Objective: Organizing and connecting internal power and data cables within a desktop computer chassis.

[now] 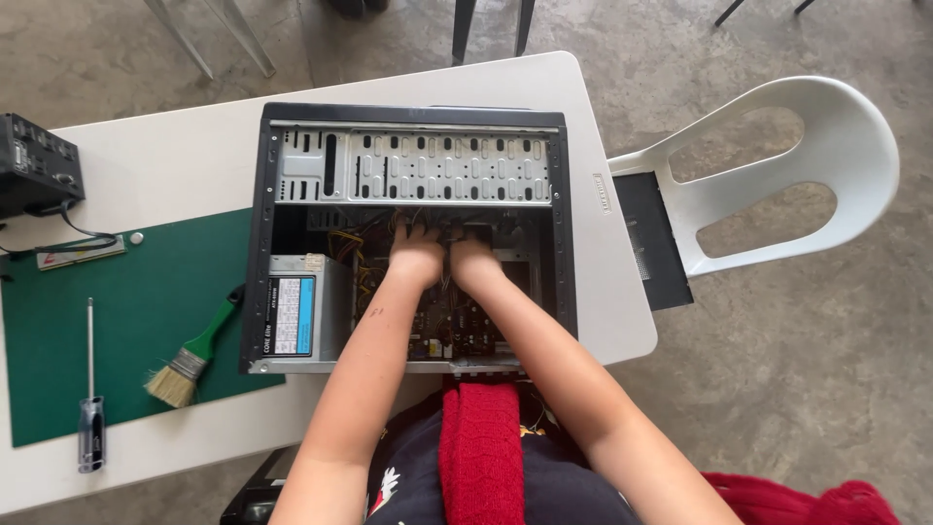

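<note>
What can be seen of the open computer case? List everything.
The computer case is a black tower lying on its side on the white table, its side panel off. A perforated grey metal drive cage spans the far end; a grey power supply with a blue label sits at the near left corner, with bundled wires and a circuit board beside it. The left hand and right hand reach inside among the cables.

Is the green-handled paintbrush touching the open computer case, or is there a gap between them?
Cannot tell. In the head view the paintbrush handle tip ends right at the computer case's left wall; from above, neither contact nor gap shows plainly.
</note>
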